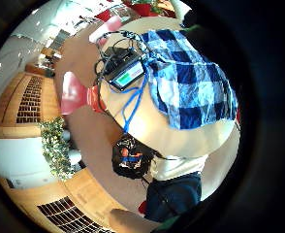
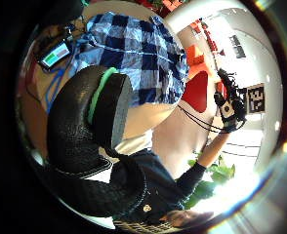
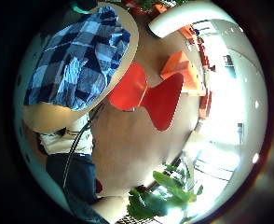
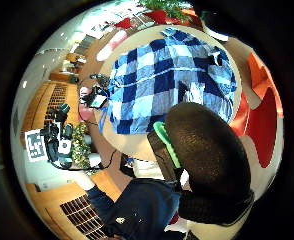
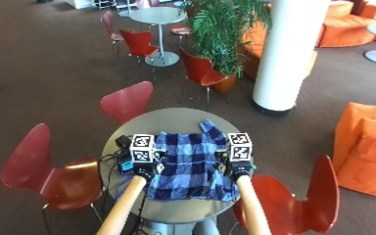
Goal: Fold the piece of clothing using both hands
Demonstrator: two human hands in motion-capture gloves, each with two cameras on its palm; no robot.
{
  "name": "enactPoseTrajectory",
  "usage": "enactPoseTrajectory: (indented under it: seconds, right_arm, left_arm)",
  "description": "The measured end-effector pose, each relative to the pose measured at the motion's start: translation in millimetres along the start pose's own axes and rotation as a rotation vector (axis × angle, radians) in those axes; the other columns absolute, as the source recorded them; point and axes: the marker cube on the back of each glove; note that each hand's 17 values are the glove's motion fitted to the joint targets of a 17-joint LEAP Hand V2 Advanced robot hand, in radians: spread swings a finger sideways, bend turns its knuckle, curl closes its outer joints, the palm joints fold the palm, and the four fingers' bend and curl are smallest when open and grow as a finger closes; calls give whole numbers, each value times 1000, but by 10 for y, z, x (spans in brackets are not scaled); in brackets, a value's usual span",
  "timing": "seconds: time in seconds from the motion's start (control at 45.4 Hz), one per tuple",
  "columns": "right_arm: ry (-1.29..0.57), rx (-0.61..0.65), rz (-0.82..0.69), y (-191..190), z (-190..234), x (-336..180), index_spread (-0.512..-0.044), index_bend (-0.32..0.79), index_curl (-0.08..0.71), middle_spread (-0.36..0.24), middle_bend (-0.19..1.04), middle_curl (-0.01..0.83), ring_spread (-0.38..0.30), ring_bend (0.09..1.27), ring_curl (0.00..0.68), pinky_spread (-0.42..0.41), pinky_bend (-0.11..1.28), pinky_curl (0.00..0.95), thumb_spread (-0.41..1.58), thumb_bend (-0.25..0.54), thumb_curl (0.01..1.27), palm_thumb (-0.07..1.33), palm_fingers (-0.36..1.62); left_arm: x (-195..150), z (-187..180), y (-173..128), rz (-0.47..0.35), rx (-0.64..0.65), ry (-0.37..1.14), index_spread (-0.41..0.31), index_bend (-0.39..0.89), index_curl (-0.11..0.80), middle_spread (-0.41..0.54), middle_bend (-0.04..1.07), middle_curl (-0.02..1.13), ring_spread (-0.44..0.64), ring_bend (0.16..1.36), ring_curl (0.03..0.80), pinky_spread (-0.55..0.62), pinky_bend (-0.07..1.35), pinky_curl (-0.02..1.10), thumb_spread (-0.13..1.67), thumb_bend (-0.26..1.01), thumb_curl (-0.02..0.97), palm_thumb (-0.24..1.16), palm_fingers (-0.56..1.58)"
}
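Hands are hovering above the checked blue shirt (image 5: 191, 164) lying spread on the round table (image 5: 175, 120), left hand (image 5: 144, 170) and right hand (image 5: 240, 169) each poised over a side edge, likely to start a fold, though finger posture can't be told

A blue-and-white checked cloth garment (image 1: 193, 80) lies spread on the round light table (image 1: 181, 138), one edge rumpled into folds. Just beside it on the table sits a small dark device with a lit green-and-white screen (image 1: 127, 74), with black and blue cables (image 1: 133, 104) trailing from it over the table's edge. A red moulded chair (image 1: 77, 94) stands close by on the floor.
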Motion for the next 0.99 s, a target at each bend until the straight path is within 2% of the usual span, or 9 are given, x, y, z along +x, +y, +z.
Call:
enactPoseTrajectory:
  seconds: [0.022,0.066,0.154,0.375,0.551,0.705,0.815,0.882,0.992]
  right_arm:
    - [-1,2,2,-11,7,6,-186,191,53,-35,206,52,9,295,62,72,374,83,447,186,45,274,424]
    - [-6,4,2,-28,14,19,-231,183,91,-42,200,77,15,304,92,91,387,123,602,202,59,298,408]
    - [-19,1,-10,8,-26,14,-290,173,142,-52,193,117,21,313,135,115,399,175,841,209,83,315,383]
    - [-31,-13,-20,-61,-23,35,-350,162,204,-57,186,185,27,320,181,142,400,232,1152,187,127,321,355]
    - [-68,-7,-15,-114,-88,32,-365,154,230,-59,180,220,29,328,208,149,408,264,1250,157,152,320,344]
    - [-91,-42,7,-373,60,112,-370,143,243,-59,177,243,30,338,230,152,421,286,1288,129,169,322,325]
    - [-112,-72,21,-501,192,153,-380,101,230,-67,165,252,30,372,250,175,465,310,1293,106,183,322,270]
    - [-131,-86,10,-538,271,156,-390,81,217,-69,171,257,37,387,261,189,490,322,1282,95,193,333,210]
    - [-125,-107,-4,-517,360,171,-404,92,201,-69,188,270,49,395,269,210,517,333,1269,79,210,354,158]
  left_arm:
    - [2,-10,5,-1,-1,-3,-71,299,81,8,174,44,58,402,76,50,309,64,449,95,28,151,580]
    - [7,-44,15,-5,-2,-16,-88,300,116,10,162,84,73,423,123,62,316,106,600,100,41,163,560]
    - [-7,-58,-30,-17,14,-44,-111,303,171,13,157,133,94,438,174,79,317,159,823,98,66,174,530]
    - [-121,11,-86,-34,-8,-46,-134,286,259,16,148,179,121,446,219,98,308,219,1099,68,119,179,502]
    - [-157,11,-124,-20,1,-21,-141,262,307,20,144,201,129,448,239,103,304,251,1183,38,152,183,487]
    - [-187,234,-300,48,-53,9,-139,211,329,29,138,213,138,458,257,105,319,278,1203,2,174,171,455]
    - [-226,376,-373,51,-126,16,-132,101,308,71,95,205,174,497,280,134,411,318,1161,-26,189,149,288]
    - [-241,440,-375,40,-151,28,-135,27,270,109,110,203,202,554,302,166,487,346,1108,-37,198,124,172]
    - [-282,625,-410,48,-173,36,-142,36,228,149,136,194,219,621,310,157,591,368,1035,-38,214,93,118]
